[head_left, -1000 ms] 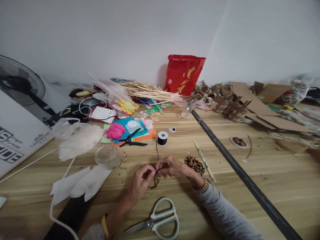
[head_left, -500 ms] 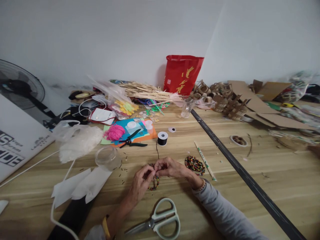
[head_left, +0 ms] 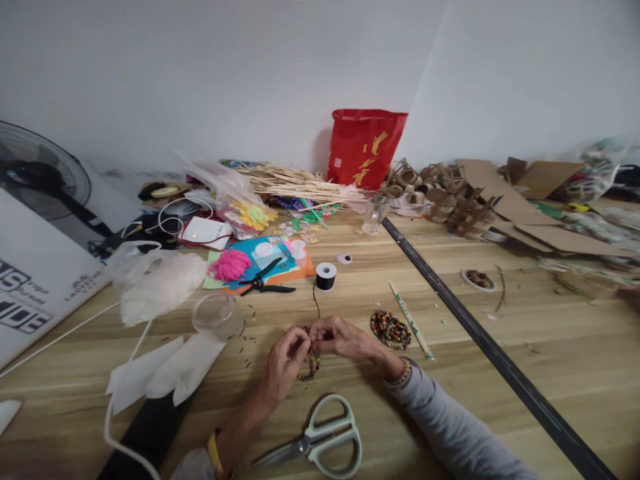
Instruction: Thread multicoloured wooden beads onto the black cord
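Observation:
My left hand (head_left: 283, 363) and my right hand (head_left: 345, 337) meet at the middle of the wooden table (head_left: 550, 360), fingers pinched together on a string of coloured beads (head_left: 311, 365) that curves below them. A black cord (head_left: 315, 300) runs from my fingers up to a black thread spool (head_left: 325, 275). A second pile of coloured beads (head_left: 391, 329) lies just right of my right hand. Pale green scissors (head_left: 320, 443) lie closed on the table in front of me, near my forearms.
Left of my hands are a clear jar (head_left: 216, 315), white paper pieces (head_left: 165, 370) and a plastic bag (head_left: 155, 283). Black pliers (head_left: 263, 283), pink yarn (head_left: 229, 265), a red bag (head_left: 365, 147), a glass (head_left: 373, 215), cardboard pieces (head_left: 505, 207) and a fan (head_left: 35, 180) stand farther back.
Both hands stay pinched on the bead string with only slight finger movement. The view has shifted a little.

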The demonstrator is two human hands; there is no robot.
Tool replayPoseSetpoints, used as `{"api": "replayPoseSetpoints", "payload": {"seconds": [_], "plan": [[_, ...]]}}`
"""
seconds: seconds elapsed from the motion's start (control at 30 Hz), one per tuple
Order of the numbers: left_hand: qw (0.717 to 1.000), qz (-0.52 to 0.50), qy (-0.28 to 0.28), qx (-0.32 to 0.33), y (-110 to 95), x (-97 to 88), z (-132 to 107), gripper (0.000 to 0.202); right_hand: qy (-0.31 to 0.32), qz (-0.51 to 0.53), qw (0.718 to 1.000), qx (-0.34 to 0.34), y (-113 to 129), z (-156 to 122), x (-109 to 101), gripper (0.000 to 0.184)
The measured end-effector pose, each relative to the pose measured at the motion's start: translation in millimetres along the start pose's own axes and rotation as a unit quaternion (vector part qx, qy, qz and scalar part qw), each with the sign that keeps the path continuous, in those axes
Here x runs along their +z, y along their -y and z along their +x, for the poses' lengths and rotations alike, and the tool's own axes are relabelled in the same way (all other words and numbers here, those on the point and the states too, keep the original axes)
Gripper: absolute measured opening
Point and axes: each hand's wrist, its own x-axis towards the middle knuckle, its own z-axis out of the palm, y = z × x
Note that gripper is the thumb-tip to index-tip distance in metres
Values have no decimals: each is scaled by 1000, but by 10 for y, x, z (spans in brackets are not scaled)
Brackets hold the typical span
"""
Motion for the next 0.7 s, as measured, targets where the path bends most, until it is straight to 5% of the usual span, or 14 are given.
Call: {"api": "replayPoseSetpoints", "payload": {"seconds": [0.37, 0.7], "plan": [[987, -134, 41, -83, 73, -14, 86, 25, 9, 92, 996, 13, 15, 4, -99, 40], [970, -209, 63, -110, 64, -41, 55, 25, 27, 132, 991, 25, -6, 0, -108, 40]]}}
